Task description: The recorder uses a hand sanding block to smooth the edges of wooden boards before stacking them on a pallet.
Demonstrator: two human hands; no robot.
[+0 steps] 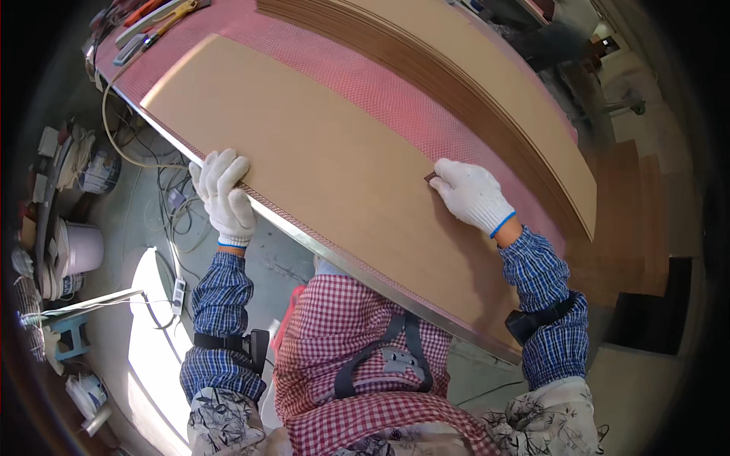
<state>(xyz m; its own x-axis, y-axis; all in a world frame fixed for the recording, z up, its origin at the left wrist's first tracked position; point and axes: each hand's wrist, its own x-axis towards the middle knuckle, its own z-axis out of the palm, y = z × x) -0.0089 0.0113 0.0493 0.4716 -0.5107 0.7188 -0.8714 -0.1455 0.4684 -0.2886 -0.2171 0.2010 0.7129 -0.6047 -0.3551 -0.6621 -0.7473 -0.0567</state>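
The tan panel (319,152) lies on the pink-topped table (334,68) — gloved right hand (470,194) pinching a small brown piece (430,176) at its far edge, left hand (223,194) by the near edge, grip impossible to tell.

No legible words, no readable labels or brands, no numbers or signs made out

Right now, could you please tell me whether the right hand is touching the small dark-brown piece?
Touching: the head view shows the right hand pinching the small dark-brown piece between gloved fingertips.
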